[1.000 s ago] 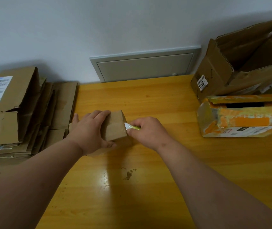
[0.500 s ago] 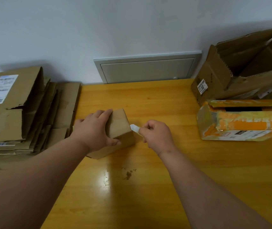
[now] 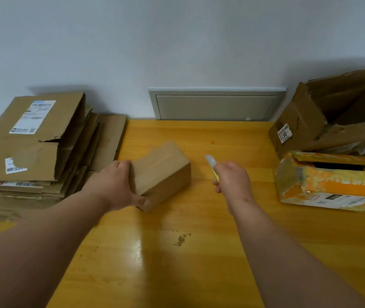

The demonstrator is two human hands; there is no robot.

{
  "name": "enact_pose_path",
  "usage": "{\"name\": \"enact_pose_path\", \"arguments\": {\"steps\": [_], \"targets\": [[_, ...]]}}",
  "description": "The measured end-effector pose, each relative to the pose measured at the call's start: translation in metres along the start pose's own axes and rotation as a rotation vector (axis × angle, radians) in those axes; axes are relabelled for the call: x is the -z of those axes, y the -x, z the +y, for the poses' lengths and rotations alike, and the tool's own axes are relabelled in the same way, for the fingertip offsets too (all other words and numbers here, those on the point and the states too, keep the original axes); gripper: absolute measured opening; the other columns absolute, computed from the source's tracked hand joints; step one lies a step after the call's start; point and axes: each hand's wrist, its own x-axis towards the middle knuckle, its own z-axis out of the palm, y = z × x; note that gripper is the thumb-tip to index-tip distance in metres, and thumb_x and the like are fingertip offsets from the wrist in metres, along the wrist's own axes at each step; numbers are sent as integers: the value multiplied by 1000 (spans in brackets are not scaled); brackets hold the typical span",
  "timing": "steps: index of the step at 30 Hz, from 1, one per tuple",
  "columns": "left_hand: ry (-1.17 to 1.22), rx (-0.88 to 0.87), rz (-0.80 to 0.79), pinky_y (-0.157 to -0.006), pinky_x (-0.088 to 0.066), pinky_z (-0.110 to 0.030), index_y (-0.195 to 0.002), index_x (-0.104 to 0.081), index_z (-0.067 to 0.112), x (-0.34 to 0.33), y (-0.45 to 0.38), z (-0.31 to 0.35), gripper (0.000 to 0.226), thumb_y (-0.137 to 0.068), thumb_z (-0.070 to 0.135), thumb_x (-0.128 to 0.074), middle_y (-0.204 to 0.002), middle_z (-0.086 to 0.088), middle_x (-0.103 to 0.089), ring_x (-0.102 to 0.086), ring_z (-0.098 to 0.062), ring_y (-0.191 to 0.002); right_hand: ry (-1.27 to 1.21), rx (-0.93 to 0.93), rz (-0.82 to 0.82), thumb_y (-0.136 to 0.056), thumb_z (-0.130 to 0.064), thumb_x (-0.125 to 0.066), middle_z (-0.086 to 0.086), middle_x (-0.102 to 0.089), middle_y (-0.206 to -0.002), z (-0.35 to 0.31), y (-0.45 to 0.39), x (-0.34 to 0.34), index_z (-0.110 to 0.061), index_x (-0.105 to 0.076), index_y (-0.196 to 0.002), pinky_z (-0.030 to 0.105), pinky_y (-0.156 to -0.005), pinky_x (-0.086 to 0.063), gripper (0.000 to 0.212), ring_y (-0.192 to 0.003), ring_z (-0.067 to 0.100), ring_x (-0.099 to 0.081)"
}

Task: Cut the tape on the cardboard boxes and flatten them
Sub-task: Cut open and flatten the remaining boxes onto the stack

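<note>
In the head view, the small brown cardboard box (image 3: 162, 172) lies on the yellow wooden counter (image 3: 199, 252), a little blurred. The left hand (image 3: 116, 187) grips its near left end, thumb at the lower corner. The right hand (image 3: 232, 182) is apart from the box and closed around a yellow-handled cutter (image 3: 212, 166), probably with blade pointing up-left.

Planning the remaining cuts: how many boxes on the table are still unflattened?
3. A small brown box under the left hand; an orange-taped box at right; an open brown box behind it. More may lie beyond the right edge.
</note>
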Motion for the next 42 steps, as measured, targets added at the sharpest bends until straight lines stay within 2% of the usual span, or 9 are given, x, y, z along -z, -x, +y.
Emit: {"name": "enact_pose_path", "arguments": {"steps": [3, 7, 11, 16, 21, 25, 27, 30, 42], "targets": [[20, 118, 31, -89, -50, -44, -147, -7, 33, -5, 5, 3, 132, -42, 93, -62, -134, -4, -49, -52, -25, -117, -45, -20, 11, -94, -26, -52, 4, -63, -75, -5, 2, -2, -19, -55, -84, 29, -54, -39, 13, -53, 16, -52], [36, 112, -65, -87, -54, -46, -151, 19, 36, -4, 13, 21, 133, -49, 101, -38, -138, -9, -50, -56, -28, -115, 17, 2, -265, -96, -28, -57, -3, -68, -87, -4, 17, -34, -27, -52, -90, 32, -64, -50, 7, -57, 11, -60], [316, 27, -219, -102, -45, -41, -149, 27, 37, 5, 16, 31, 90, -97, 59, -43, -145, -14, -50, -57, -29, -118, -14, 17, -295, -97, -29, -55, -3, -69, -95, -9, 19, -53, -26, -52, -94, 39, -79, -54, 5, -83, 15, -71], [240, -123, -222, -94, -52, -37, -154, 10, 42, 5, 19, 29, 82, -100, 20, -47, -122, 0, -63, -63, -17, -102, -32, 74, -277, -98, -26, -53, 1, -68, -109, -28, 7, -44, -23, -51, -102, 33, -76, -50, 6, -94, 18, -69], [-150, -282, 189, -102, -42, -38, -140, -39, 40, 14, 7, 29, 66, -83, 42, -73, -137, 2, -40, -42, -21, -123, -116, 54, -291, -100, -23, -52, -2, -68, -106, -29, 5, -39, -25, -48, -95, 20, -61, -42, 6, -85, 7, -69], [-282, -528, 119, -119, -14, -41, -141, -28, 34, 23, -9, 36, 88, -71, 53, -79, -162, 4, -13, -17, -23, -149, -183, 47, -294, -101, -22, -52, 0, -71, -102, -20, 3, -35, -21, -51, -100, 19, -65, -50, 2, -84, 6, -71], [-323, -592, 66, -118, -17, -46, -144, -14, 42, 24, -17, 48, 103, -67, 57, -80, -164, 8, -7, -17, -24, -148, -246, 50, -274, -101, -21, -53, 3, -71, -102, -16, 0, -32, -20, -52, -101, 14, -59, -50, 2, -78, 5, -71], [-421, -605, 53, -104, -25, -50, -144, 10, 59, 25, -28, 64, 120, -59, 73, -73, -156, 10, -23, -24, -27, -132, -229, 56, -177, -101, -23, -53, 1, -69, -95, -6, -4, -20, -27, -50, -93, 19, -64, -51, 9, -74, 6, -69], [-177, -526, 23, -102, -27, -47, -143, -31, 35, 6, -27, 79, 117, -43, 87, -61, -141, 12, -44, -46, -16, -126, -59, 69, -188, -98, -26, -55, 0, -63, -77, 36, 4, 3, -32, -56, -106, 23, -47, -45, 9, -43, 5, -52]]}}
